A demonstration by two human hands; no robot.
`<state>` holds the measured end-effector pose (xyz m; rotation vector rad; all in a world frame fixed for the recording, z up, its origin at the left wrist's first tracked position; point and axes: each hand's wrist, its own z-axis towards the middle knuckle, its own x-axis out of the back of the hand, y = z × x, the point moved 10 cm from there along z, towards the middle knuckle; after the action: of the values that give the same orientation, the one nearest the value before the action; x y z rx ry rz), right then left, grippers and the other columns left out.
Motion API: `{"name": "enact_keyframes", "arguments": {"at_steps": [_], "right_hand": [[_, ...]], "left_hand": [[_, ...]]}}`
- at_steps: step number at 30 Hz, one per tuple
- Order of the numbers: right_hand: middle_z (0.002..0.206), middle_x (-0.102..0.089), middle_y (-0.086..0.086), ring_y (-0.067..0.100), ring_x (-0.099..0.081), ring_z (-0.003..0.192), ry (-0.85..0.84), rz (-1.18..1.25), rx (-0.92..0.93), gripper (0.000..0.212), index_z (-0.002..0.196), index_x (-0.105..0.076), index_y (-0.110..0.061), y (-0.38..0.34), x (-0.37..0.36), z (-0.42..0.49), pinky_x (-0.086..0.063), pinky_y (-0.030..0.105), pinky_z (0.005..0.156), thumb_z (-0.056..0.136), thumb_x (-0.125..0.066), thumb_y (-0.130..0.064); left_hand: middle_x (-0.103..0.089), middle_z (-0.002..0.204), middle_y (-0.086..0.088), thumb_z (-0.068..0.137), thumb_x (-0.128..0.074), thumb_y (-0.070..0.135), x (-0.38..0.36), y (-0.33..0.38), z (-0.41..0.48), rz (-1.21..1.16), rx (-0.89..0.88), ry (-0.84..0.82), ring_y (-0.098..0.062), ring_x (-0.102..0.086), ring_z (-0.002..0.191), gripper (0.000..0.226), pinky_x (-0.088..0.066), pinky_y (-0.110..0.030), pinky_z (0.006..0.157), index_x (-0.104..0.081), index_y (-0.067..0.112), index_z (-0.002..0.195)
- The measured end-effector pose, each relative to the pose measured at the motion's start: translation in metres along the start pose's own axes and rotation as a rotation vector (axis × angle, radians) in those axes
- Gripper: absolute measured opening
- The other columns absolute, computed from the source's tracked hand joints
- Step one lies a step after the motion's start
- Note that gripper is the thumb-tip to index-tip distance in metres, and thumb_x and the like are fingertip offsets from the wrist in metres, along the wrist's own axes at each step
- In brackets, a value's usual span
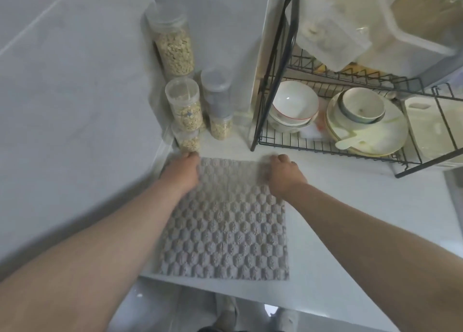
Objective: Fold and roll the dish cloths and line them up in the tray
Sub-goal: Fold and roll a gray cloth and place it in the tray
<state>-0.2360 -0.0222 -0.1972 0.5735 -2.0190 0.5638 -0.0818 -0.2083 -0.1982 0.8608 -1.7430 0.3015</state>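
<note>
A grey, bumpy-textured square dish cloth (225, 219) lies spread flat on the white countertop (350, 231), its near edge running along the counter's front lip, close to the person, and its far edge away toward the wall. It looks roughly square, slightly longer front to back, so the fold it calls for is most likely far edge brought back toward the near edge, or one side across to the other. Both forearms reach out over the cloth's two side edges, and both hands sit at its far corners, about equally distant, so neither has the advantage. The left hand (183, 171) rests on the far left corner with its fingers curled down at the edge; whether it actually pinches the fabric is hidden under the knuckles. The right hand (283, 173) is at the far right corner, fingers bent and closed downward, and the cloth edge beside it is blurred, which suggests it is gripping or lifting there, though I cannot be sure. Just beyond the left hand stand several clear plastic jars of oats (185, 106), close enough to be nudged. Beyond the right hand sits a black wire dish rack (325, 146) with bowls and plates. No tray is visible.
</note>
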Motion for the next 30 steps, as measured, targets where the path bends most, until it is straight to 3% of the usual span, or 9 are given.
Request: {"name": "enact_keyframes", "arguments": {"at_steps": [3,5,8,13,16,21,25,30], "right_hand": [[0.121,-0.047,0.012,0.033,-0.054,0.109,-0.025,-0.008,-0.031,0.053,0.127,-0.044,-0.009,0.010,0.000,0.009,-0.052,0.039,0.082,0.078,-0.059,-0.004],[0.109,-0.053,0.011,0.029,-0.056,0.095,-0.034,-0.025,0.006,0.029,0.110,-0.052,-0.011,0.017,-0.001,0.007,-0.048,0.034,0.072,0.082,-0.055,-0.009],[0.091,-0.054,0.004,0.022,-0.055,0.084,-0.080,-0.038,0.006,0.002,0.087,-0.051,-0.016,0.053,-0.010,-0.010,-0.043,0.030,0.066,0.088,-0.051,-0.015],[0.090,-0.060,0.000,0.022,-0.059,0.085,-0.171,-0.161,-0.047,0.009,0.083,-0.052,-0.019,0.142,-0.013,-0.054,-0.046,0.028,0.065,0.081,-0.061,-0.021],[0.089,-0.059,0.001,0.023,-0.057,0.082,-0.145,-0.159,-0.130,0.005,0.087,-0.054,-0.017,0.197,0.000,-0.079,-0.044,0.028,0.066,0.083,-0.057,-0.016],[0.094,-0.052,0.006,0.030,-0.057,0.097,0.069,-0.068,-0.223,0.016,0.091,-0.053,-0.015,0.260,0.039,-0.100,-0.042,0.030,0.068,0.080,-0.051,-0.003],[0.095,-0.051,0.008,0.031,-0.052,0.095,0.320,0.022,-0.189,0.027,0.101,-0.058,-0.010,0.283,0.071,-0.115,-0.042,0.032,0.066,0.079,-0.047,0.001],[0.090,-0.053,0.004,0.026,-0.049,0.083,0.428,0.147,-0.093,0.016,0.094,-0.059,-0.011,0.294,0.068,-0.154,-0.042,0.031,0.066,0.084,-0.047,-0.009]], "left_hand": [[-0.050,0.123,-0.008,0.086,-0.049,0.008,-0.008,-0.004,0.014,0.073,0.006,-0.038,-0.031,-0.054,0.105,0.030,-0.047,-0.037,0.082,-0.050,0.012,0.115],[-0.057,0.105,-0.005,0.086,-0.052,0.013,-0.010,-0.001,0.009,0.107,0.018,-0.059,-0.029,-0.058,0.092,0.019,-0.048,-0.035,0.074,-0.053,0.014,0.104],[-0.052,0.095,-0.003,0.086,-0.061,0.022,-0.028,0.031,-0.008,0.082,-0.067,-0.131,-0.026,-0.058,0.091,0.012,-0.044,-0.031,0.072,-0.056,0.014,0.093],[-0.057,0.092,-0.001,0.083,-0.067,0.036,-0.060,0.108,-0.029,0.013,-0.211,-0.312,-0.022,-0.055,0.087,0.021,-0.043,-0.030,0.071,-0.056,0.018,0.086],[-0.058,0.094,-0.001,0.083,-0.067,0.024,-0.067,0.158,-0.027,-0.035,-0.234,-0.324,-0.020,-0.053,0.084,0.012,-0.042,-0.028,0.069,-0.056,0.020,0.083],[-0.056,0.092,0.001,0.081,-0.056,0.013,-0.044,0.234,-0.018,-0.045,-0.251,-0.124,-0.022,-0.051,0.082,0.016,-0.036,-0.027,0.065,-0.050,0.027,0.077],[-0.052,0.079,0.002,0.082,-0.052,0.011,-0.018,0.267,-0.026,-0.060,-0.285,0.031,-0.025,-0.050,0.074,0.020,-0.031,-0.029,0.054,-0.045,0.028,0.073],[-0.045,0.070,0.006,0.081,-0.054,0.010,-0.011,0.266,-0.068,-0.069,-0.307,0.115,-0.027,-0.049,0.070,0.030,-0.030,-0.030,0.053,-0.034,0.025,0.065]]}}
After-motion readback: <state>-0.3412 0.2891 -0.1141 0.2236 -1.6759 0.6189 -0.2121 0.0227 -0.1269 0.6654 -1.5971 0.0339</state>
